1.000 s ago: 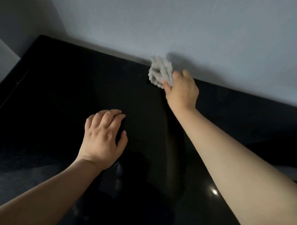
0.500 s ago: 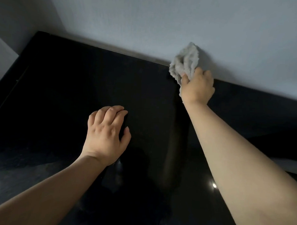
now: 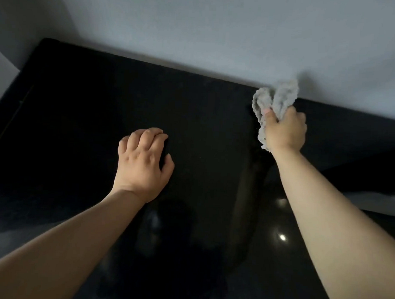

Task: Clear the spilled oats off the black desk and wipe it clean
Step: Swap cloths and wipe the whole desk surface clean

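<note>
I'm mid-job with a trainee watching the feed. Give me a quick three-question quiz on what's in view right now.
1. What does the right hand grip? A) a sponge B) a bunched grey cloth C) a brush
2. True or false: the left hand rests on the desk, apart from the cloth.
3. Fill in: the cloth is at the desk's far edge, next to the ____.

Key: 1 B. 2 True. 3 wall.
</note>
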`<state>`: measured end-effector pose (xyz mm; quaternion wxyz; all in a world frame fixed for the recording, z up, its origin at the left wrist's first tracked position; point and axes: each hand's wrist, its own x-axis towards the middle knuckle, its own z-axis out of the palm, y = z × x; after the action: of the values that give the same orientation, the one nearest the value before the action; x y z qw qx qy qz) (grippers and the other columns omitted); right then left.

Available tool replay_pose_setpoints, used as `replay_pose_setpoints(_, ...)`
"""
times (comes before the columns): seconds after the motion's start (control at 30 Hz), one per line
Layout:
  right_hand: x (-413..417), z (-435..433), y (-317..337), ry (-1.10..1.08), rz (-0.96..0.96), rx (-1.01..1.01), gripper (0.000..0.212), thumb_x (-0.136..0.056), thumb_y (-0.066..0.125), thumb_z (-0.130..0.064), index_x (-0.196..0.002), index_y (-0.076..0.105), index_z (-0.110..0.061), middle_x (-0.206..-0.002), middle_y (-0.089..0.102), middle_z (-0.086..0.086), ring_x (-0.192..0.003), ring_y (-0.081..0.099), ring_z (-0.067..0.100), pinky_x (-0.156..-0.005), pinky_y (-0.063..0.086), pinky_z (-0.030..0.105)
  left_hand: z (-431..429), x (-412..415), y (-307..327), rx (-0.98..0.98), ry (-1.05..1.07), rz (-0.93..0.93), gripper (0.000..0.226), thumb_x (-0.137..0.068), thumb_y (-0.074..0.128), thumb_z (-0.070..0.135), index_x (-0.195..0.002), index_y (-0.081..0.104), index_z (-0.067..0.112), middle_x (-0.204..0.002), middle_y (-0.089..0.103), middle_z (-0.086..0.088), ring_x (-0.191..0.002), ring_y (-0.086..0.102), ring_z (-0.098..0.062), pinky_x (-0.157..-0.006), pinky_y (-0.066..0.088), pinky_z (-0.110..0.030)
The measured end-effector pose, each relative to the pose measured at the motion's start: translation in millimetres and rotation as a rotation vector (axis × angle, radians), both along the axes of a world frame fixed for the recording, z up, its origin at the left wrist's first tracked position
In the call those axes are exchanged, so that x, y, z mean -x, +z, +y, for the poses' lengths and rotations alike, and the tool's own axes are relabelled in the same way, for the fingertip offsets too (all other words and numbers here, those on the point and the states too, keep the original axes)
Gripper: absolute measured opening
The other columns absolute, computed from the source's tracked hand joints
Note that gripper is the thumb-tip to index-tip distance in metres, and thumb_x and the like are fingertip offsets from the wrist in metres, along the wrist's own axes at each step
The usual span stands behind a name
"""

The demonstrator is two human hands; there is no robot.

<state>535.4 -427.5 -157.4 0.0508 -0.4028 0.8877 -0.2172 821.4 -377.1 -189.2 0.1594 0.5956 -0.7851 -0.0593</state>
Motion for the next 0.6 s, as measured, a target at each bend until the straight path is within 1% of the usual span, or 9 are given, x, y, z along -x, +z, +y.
replay_pose_setpoints(0.07, -19.1, 3.9, -14.3, 0.070, 0.110, -0.045, 0.045, -0.092, 0.055, -0.045, -0.118, 0.053, -0.009, -0.121, 0.051, 0.016, -0.112, 0.049, 0.037, -0.084, 0.046, 0.045, 0.6, -0.3, -0.5, 0.009, -0.001, 0.004, 0.046, -0.085, 0.044, 0.038, -0.120, 0.059, 0.011, -0.126, 0.053, -0.002, -0.118, 0.041, -0.025, -0.102, 0.031, -0.044)
replay_pose_setpoints(0.17, -65.3, 42.0, -19.4, 0.279, 0.196, 0.039, 0.038, -0.089, 0.059, -0.043, -0.112, 0.057, -0.012, -0.110, 0.055, 0.010, -0.098, 0.054, 0.027, -0.068, 0.045, 0.036, 0.9, -0.6, -0.9, -0.002, -0.003, 0.008, 0.044, -0.086, 0.046, 0.036, -0.121, 0.058, 0.012, -0.127, 0.052, -0.002, -0.119, 0.042, -0.025, -0.103, 0.030, -0.043)
replay_pose_setpoints(0.23, -85.6, 79.3, -15.3, 0.396, 0.120, 0.069, 0.033, -0.087, 0.063, -0.040, -0.109, 0.059, -0.015, -0.103, 0.057, 0.002, -0.090, 0.056, 0.019, -0.063, 0.040, 0.028, 1.6, -2.5, 1.7, -0.020, -0.011, 0.032, 0.043, -0.086, 0.048, 0.034, -0.122, 0.059, 0.012, -0.129, 0.054, -0.002, -0.121, 0.044, -0.025, -0.103, 0.031, -0.043)
replay_pose_setpoints(0.33, -99.9, 136.6, 0.4, 0.553, -0.128, 0.053, 0.018, -0.081, 0.069, -0.032, -0.093, 0.062, -0.021, -0.091, 0.057, -0.007, -0.080, 0.058, 0.011, -0.064, 0.045, 0.026, 7.6, -11.9, 11.0, -0.015, -0.050, 0.045, 0.043, -0.085, 0.049, 0.033, -0.120, 0.062, 0.012, -0.130, 0.056, -0.001, -0.120, 0.048, -0.025, -0.103, 0.032, -0.042)
replay_pose_setpoints(0.4, -94.3, 148.9, 13.8, 0.509, -0.219, 0.076, 0.014, -0.079, 0.071, -0.029, -0.081, 0.058, -0.023, -0.084, 0.056, -0.007, -0.074, 0.056, 0.010, -0.064, 0.045, 0.028, 21.9, -26.7, 17.5, 0.017, -0.071, 0.026, 0.041, -0.085, 0.049, 0.035, -0.116, 0.064, 0.013, -0.127, 0.058, 0.000, -0.118, 0.049, -0.025, -0.101, 0.032, -0.042)
replay_pose_setpoints(0.43, -87.2, 142.7, 18.4, 0.432, -0.216, 0.117, 0.014, -0.080, 0.071, -0.029, -0.081, 0.058, -0.022, -0.086, 0.056, -0.005, -0.076, 0.056, 0.012, -0.066, 0.045, 0.029, 32.6, -35.4, 20.1, 0.025, -0.087, 0.027, 0.040, -0.085, 0.050, 0.034, -0.115, 0.065, 0.013, -0.126, 0.059, 0.000, -0.117, 0.050, -0.025, -0.100, 0.032, -0.041)
replay_pose_setpoints(0.47, -78.1, 129.1, 20.7, 0.340, -0.192, 0.161, 0.016, -0.082, 0.069, -0.032, -0.085, 0.060, -0.020, -0.090, 0.056, -0.003, -0.079, 0.057, 0.014, -0.069, 0.046, 0.030, 45.2, -43.5, 21.6, 0.030, -0.114, 0.032, 0.038, -0.085, 0.050, 0.034, -0.113, 0.066, 0.013, -0.123, 0.060, 0.000, -0.115, 0.052, -0.025, -0.098, 0.033, -0.040)
replay_pose_setpoints(0.53, -64.2, 86.8, 21.3, 0.199, -0.155, 0.184, 0.028, -0.085, 0.064, -0.041, -0.094, 0.062, -0.015, -0.100, 0.056, 0.002, -0.088, 0.058, 0.018, -0.073, 0.049, 0.032, 72.3, -57.6, 22.5, 0.022, -0.158, 0.039, 0.036, -0.084, 0.051, 0.033, -0.111, 0.068, 0.014, -0.120, 0.062, 0.001, -0.111, 0.055, -0.024, -0.097, 0.033, -0.038)
replay_pose_setpoints(0.6, -68.5, 49.0, 9.0, 0.154, -0.122, 0.090, 0.041, -0.087, 0.059, -0.051, -0.103, 0.062, -0.013, -0.111, 0.055, 0.006, -0.101, 0.056, 0.025, -0.078, 0.051, 0.037, 97.1, -68.5, 20.2, -0.013, -0.157, 0.060, 0.036, -0.084, 0.051, 0.032, -0.110, 0.068, 0.014, -0.119, 0.062, 0.003, -0.110, 0.055, -0.022, -0.098, 0.034, -0.037)
